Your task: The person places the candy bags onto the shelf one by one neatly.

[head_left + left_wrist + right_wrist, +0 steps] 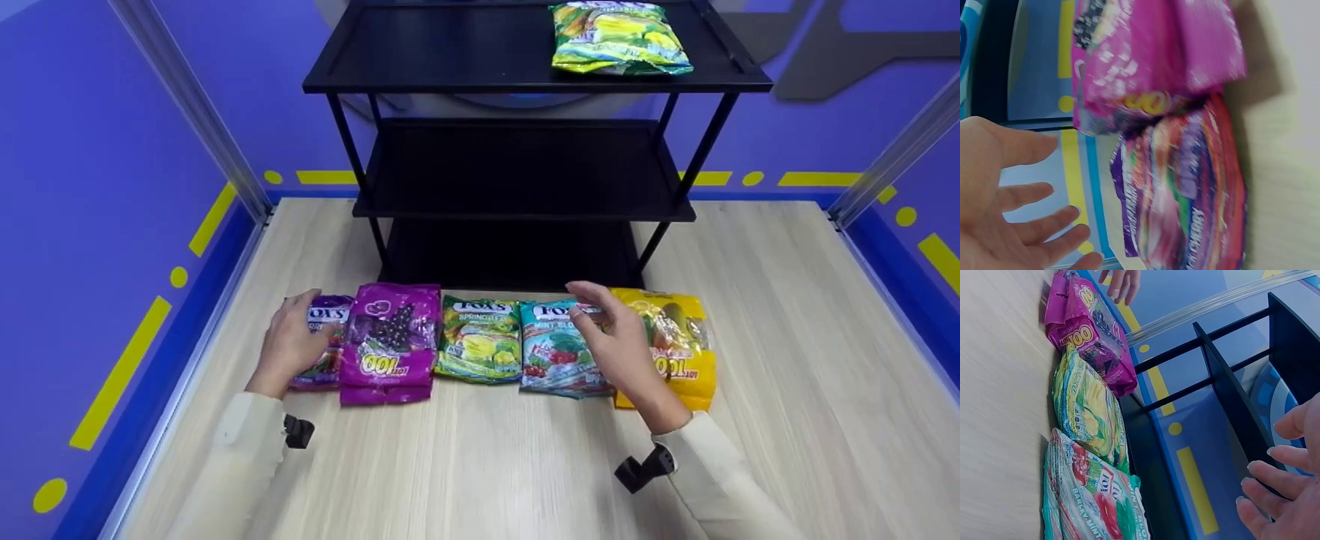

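Five candy bags lie in a row on the wooden table [787,360]: purple [330,315], magenta [390,341], green [480,337], teal [551,356] and yellow [679,352]. My left hand [300,330] hovers over the purple bag's left side. In the left wrist view this hand [1022,197] is spread, with a gap to the purple bag [1185,197] and the magenta bag [1151,56]. My right hand [604,326] floats above the teal and yellow bags, fingers relaxed and holding nothing. The right wrist view has the right hand [1286,472] over the teal bag [1089,500] and green bag [1086,416].
A black three-tier shelf [465,75] stands at the back of the table, just behind the row. One green-and-yellow bag [619,37] lies on the right of its top tier. Blue walls with yellow markings close in both sides.
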Available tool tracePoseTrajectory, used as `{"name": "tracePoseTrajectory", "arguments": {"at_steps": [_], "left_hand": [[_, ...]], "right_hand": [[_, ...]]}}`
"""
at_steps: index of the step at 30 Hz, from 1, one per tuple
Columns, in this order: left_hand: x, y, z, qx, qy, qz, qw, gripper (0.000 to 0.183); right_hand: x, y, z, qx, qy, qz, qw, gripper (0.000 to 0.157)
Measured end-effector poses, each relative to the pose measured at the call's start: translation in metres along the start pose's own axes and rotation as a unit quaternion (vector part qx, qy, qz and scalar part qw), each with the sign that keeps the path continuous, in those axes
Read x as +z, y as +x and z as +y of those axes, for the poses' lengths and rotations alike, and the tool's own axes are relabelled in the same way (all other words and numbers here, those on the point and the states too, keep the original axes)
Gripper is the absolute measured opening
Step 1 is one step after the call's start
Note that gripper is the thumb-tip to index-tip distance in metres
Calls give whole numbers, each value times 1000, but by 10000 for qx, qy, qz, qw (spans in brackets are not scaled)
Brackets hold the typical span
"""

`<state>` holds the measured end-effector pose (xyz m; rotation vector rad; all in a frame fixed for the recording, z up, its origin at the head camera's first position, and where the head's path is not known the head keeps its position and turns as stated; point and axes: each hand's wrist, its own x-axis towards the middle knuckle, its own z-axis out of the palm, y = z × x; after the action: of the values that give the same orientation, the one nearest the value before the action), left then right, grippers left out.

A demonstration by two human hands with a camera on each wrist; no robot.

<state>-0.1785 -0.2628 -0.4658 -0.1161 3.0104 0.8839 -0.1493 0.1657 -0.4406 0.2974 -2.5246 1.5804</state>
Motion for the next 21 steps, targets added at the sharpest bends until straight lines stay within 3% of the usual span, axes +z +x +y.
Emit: {"name": "tracePoseTrajectory", "arguments": {"at_steps": [7,11,16,21], "left_hand": [[8,3,-14,-326,585,-340,9972,71],[13,5,-21,-462,700,-465,9954,73],[16,7,-26,-633,762,-864,9913,82],[16,7,-29,-544,931,-1278,9859,88]], "right_hand": [[-1,-1,2,190,-149,-28,9997,33],[-1,-3,5,272,-146,-124,9994,32],[2,-7,9,448,-173,-319,9983,33],[6,-9,14,657,-350,-487,9960,34]]}}
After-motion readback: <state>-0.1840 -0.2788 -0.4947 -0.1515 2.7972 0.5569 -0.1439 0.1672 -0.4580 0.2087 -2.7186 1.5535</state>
